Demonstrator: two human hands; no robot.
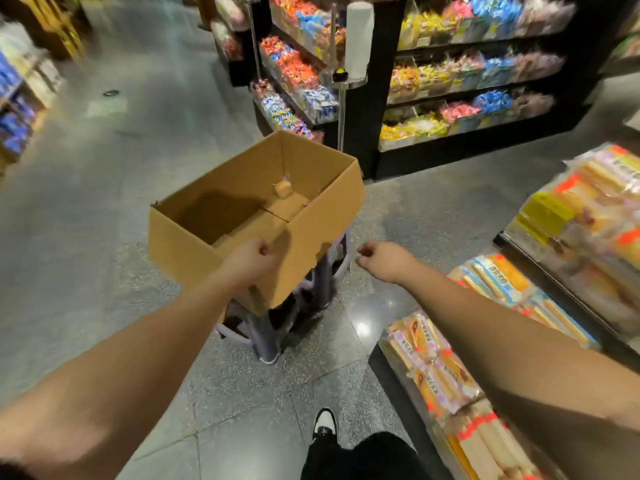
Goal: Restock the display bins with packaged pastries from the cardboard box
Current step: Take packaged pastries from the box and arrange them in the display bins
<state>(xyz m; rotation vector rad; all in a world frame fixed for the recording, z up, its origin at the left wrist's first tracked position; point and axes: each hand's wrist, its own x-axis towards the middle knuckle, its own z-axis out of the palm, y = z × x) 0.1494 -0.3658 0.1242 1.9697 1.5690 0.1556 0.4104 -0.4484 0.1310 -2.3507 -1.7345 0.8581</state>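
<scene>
An open cardboard box (pixel 194 233) rests tilted on stacked plastic stools (pixel 263 327) in the aisle. Inside it lies one small packaged pastry (pixel 283 188) near the far wall; the rest of its floor is bare. My left hand (pixel 252 259) hangs over the box's near rim with loosely curled fingers, holding nothing that I can see. My right hand (pixel 379 258) hovers to the right of the box, fingers curled downward, holding nothing. Display bins (pixel 381 351) full of packaged pastries (pixel 433 362) run along the right edge, under my right forearm.
A black shelf unit (pixel 377 109) with bright candy bags stands behind the box. A metal stand with a white roll (pixel 360 32) is beside it. More shelves line the far left. Grey tiled floor spreads left of the box. My shoe (pixel 323 424) shows at the bottom.
</scene>
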